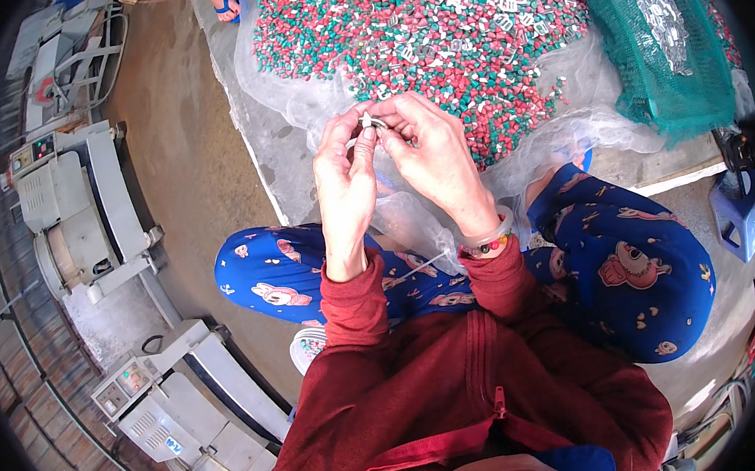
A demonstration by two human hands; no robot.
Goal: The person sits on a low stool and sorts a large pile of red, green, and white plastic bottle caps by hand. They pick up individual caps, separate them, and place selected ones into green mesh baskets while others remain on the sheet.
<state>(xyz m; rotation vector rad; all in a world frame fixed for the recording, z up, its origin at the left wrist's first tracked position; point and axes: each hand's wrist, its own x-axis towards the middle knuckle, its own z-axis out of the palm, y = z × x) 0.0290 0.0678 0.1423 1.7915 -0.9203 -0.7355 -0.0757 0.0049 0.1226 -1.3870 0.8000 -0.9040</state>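
Across the far left, gray machines [69, 204] in a row beside a brownish floor [162, 163]. Right of the floor, a low slab [286, 181] with a pale left edge, spread with a translucent sheet [589, 133]. On the sheet, reaching toward the slab's far edge, a broad heap [433, 30] of small red, green and white pieces. Toward the slab's right edge, a green net bag [624, 65] with silvery pieces [655, 15] inside. Above the slab's near part, by the heap's near left margin, a small metallic piece [376, 124], pinched in the fingertips of the left hand [345, 181] and the right hand [442, 152], thumbs close together, fingers curled around. Cannot make out its exact shape, partly covered by fingers. On the right wrist, beaded bracelets [492, 245]. Near the far end of the slab's left edge, another person's foot [226, 11] in a blue sandal.
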